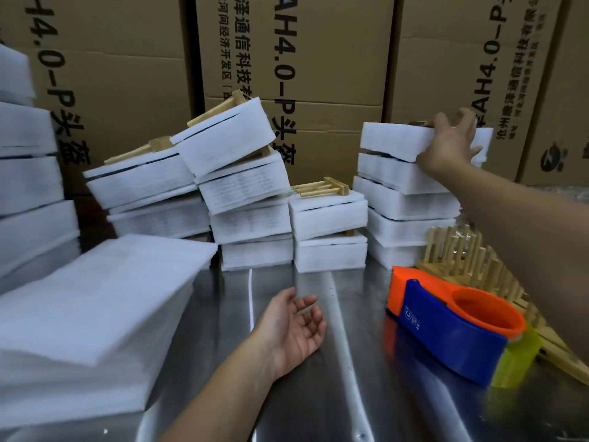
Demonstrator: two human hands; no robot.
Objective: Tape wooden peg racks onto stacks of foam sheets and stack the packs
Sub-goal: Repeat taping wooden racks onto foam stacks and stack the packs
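My right hand (451, 145) reaches far right and grips the top white foam pack (395, 140) of a tall pile of packs (404, 199), fingers spread over its upper edge. My left hand (294, 327) lies palm up and relaxed on the steel table (318, 393), holding nothing. Leaning piles of taped packs (223, 173) with wooden peg racks sticking out stand at the back centre. One peg rack (320, 186) lies on a short pile. Loose foam sheets (86, 314) are heaped at the left. Bare wooden peg racks (478, 253) lie at the right.
An orange and blue tape dispenser (446, 323) sits on the table at the right, in front of the bare racks. Large printed cardboard boxes (318, 59) wall off the back. More foam piles (28, 173) rise at the far left.
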